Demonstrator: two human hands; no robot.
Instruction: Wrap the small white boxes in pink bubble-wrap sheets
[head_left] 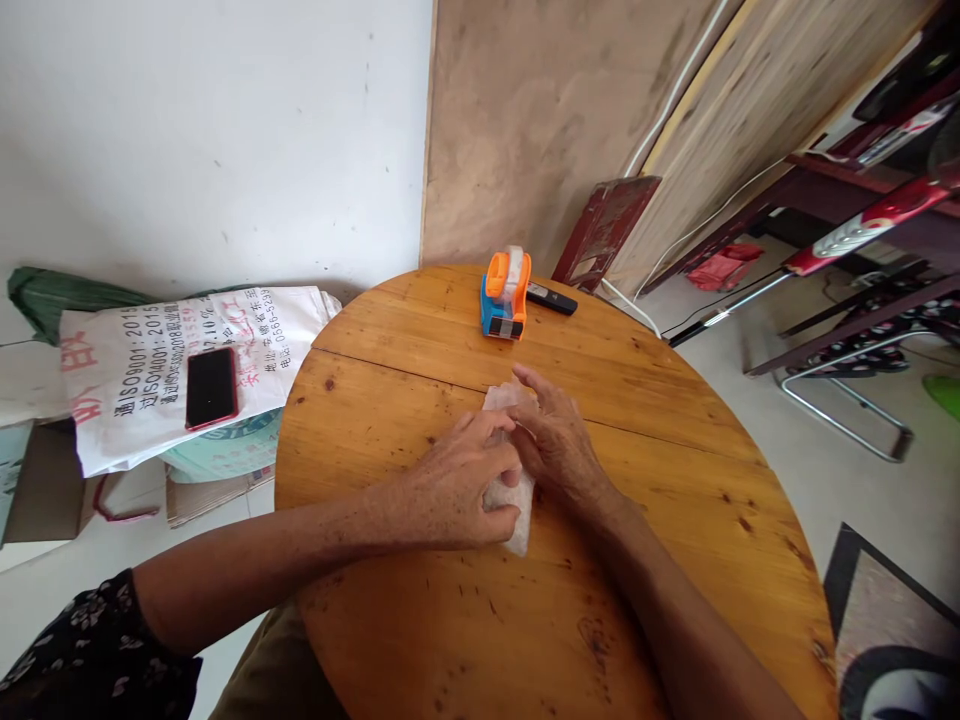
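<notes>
On the round wooden table point(675, 470) lies a narrow whitish packet point(521, 535), apparently done up in bubble wrap. My left hand point(465, 480) rests across it from the left, its fingers bent over the packet's upper side. From the right, my right hand point(555, 435) grips the packet's upper part, with the thumb next to my left fingers. Both hands touch the packet and cover its middle, so what is inside cannot be made out. Beyond the hands stands an orange and blue tape dispenser point(499, 300) with a roll of clear tape.
A black, slim object point(553, 298) lies behind the dispenser. Left of the table, a black phone point(211, 388) rests on a white printed sack point(289, 310). A dark red board point(600, 230) leans at the wall. To the right are a dark frame and a metal-legged seat point(847, 400).
</notes>
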